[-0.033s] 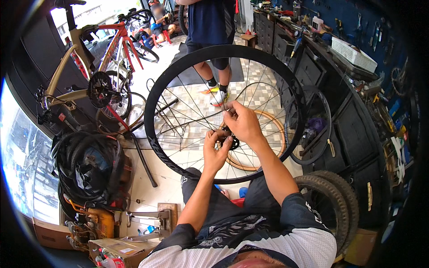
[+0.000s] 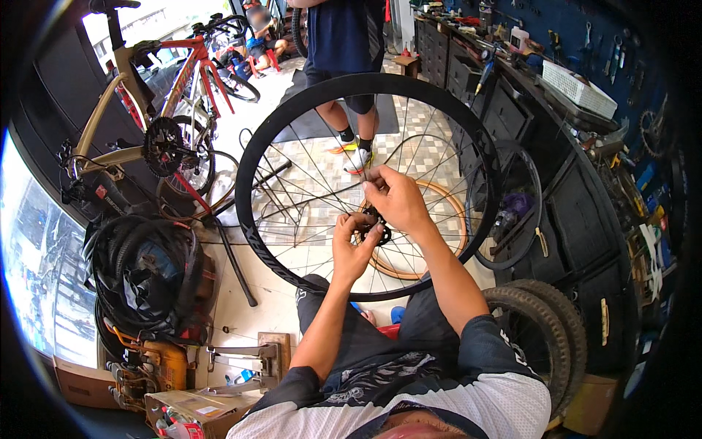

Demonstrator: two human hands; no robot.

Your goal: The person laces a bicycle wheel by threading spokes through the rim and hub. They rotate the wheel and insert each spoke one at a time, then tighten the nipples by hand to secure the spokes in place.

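A black bicycle wheel [image 2: 251, 157] with a deep rim and thin spokes stands tilted in front of me, its lower rim against my thighs. My left hand [image 2: 354, 241] is closed at the hub [image 2: 376, 233], thumb and curled fingers together; what lies between them is hidden. Just above the hub, my right hand [image 2: 398, 196] is closed in a pinch, with its fingertips at a spoke. The back of the right hand covers part of the hub.
Behind the wheel lies a tan-edged tyre [image 2: 459, 212]. Beyond it stands a person [image 2: 345, 44]. Bicycle frames [image 2: 131, 110] and a heap of black tyres [image 2: 139, 271] are at left. Knobby tyres [image 2: 545, 329] stand right of my leg, below a cluttered workbench [image 2: 504, 62].
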